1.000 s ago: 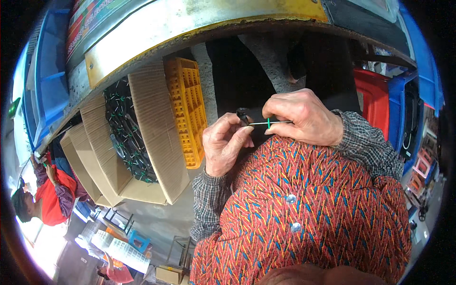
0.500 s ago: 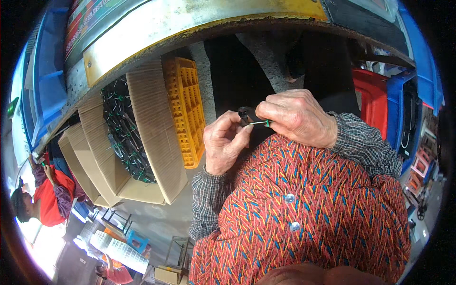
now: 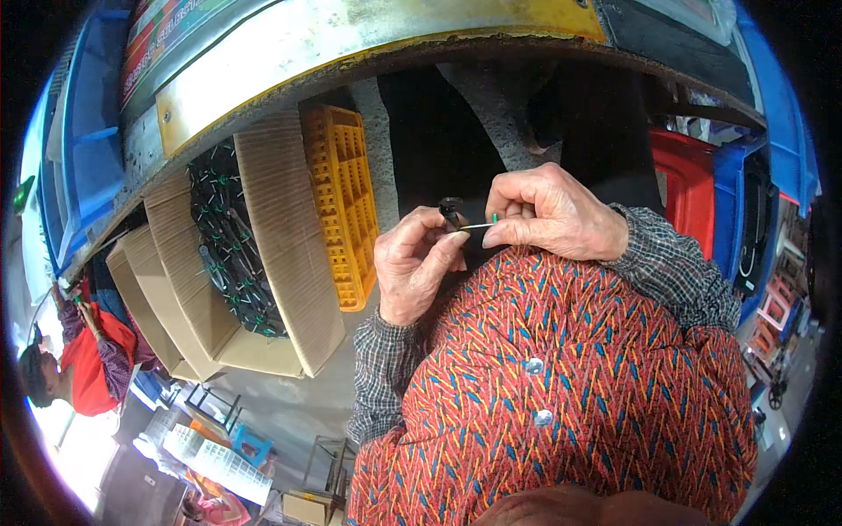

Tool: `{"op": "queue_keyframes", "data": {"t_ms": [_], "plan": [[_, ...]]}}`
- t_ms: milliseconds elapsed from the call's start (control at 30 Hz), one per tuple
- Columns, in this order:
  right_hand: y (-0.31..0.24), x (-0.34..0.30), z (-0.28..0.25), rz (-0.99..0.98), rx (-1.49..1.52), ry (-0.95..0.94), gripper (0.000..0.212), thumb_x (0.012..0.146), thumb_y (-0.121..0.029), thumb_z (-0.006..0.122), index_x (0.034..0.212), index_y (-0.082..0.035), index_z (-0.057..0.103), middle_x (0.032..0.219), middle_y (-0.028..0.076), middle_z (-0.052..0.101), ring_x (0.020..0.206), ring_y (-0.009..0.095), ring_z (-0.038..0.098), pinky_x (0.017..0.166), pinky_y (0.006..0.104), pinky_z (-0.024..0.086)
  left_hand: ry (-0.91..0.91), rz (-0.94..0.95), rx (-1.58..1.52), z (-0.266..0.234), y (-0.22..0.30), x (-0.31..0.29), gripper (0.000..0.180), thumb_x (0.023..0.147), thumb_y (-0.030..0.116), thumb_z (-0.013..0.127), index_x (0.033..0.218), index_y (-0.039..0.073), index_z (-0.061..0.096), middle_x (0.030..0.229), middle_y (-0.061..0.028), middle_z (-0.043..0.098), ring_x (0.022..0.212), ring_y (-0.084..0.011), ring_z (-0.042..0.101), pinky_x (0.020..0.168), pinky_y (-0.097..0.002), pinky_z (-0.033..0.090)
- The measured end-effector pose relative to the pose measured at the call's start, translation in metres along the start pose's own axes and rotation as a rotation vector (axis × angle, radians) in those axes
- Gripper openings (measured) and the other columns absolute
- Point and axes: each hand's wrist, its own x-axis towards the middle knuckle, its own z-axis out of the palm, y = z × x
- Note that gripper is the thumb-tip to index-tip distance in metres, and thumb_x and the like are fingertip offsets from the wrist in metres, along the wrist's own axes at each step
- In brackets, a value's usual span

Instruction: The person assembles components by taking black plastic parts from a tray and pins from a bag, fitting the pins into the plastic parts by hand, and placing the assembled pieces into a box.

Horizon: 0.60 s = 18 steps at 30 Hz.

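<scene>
Near the frame's centre, a thin rod [image 3: 475,226] runs from the left hand [image 3: 410,267], pinching a black piece [image 3: 450,209], to the right hand [image 3: 561,215], pinching the rod by a green piece [image 3: 495,218].

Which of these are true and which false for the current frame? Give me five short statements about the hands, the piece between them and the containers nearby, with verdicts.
1. The left hand grips a small black part. True.
2. A thin pale rod extends from the left fingertips toward the right hand. True.
3. The small upright piece by the right fingertips is red. False: it is green.
4. The open cardboard box is empty. False: it holds many dark pieces with green bits among them.
5. The yellow crate is to the left of both hands. True.
</scene>
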Motion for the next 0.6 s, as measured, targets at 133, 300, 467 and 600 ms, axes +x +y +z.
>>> {"op": "queue_keyframes", "data": {"t_ms": [133,300,467,600], "plan": [[0.0,0.0,-0.002,0.035,0.022,-0.016,0.02,0.081,-0.016,0.072,0.078,-0.003,0.059,0.059,-0.005,0.048,0.054,0.002,0.041,0.047,0.0216,0.03,-0.003,0.013,0.111,0.001,0.004,0.002,0.009,0.083,-0.005,0.063,0.088,-0.006,0.057,0.078,-0.0057,0.058,0.058,-0.0083,0.059,0.049,-0.0204,0.047],[-0.003,0.002,0.0,0.059,0.006,-0.007,0.019,0.082,-0.018,0.071,0.077,-0.003,0.061,0.059,-0.004,0.047,0.056,0.002,0.042,0.049,0.0221,0.032,0.032,0.016,0.011,0.002,0.0,0.0,0.008,0.083,-0.007,0.062,0.091,-0.007,0.059,0.085,-0.0078,0.059,0.061,-0.0101,0.061,0.052,-0.0205,0.05],[0.006,0.004,0.002,0.021,0.053,0.005,0.02,0.083,-0.019,0.07,0.078,-0.002,0.062,0.06,-0.003,0.048,0.057,0.002,0.042,0.05,0.0219,0.033,0.05,0.11,-0.025,0.005,-0.002,0.002,0.012,0.084,-0.01,0.059,0.095,-0.007,0.061,0.093,-0.0116,0.059,0.067,-0.0137,0.063,0.059,-0.022,0.053],[-0.002,0.003,0.002,0.053,0.117,-0.008,0.02,0.083,-0.016,0.07,0.079,0.0,0.06,0.059,-0.003,0.047,0.055,0.003,0.041,0.049,0.0229,0.032,0.055,0.099,-0.139,0.005,0.002,0.002,0.013,0.084,-0.011,0.058,0.096,-0.008,0.061,0.095,-0.0136,0.059,0.071,-0.0159,0.064,0.064,-0.0249,0.055]]}}
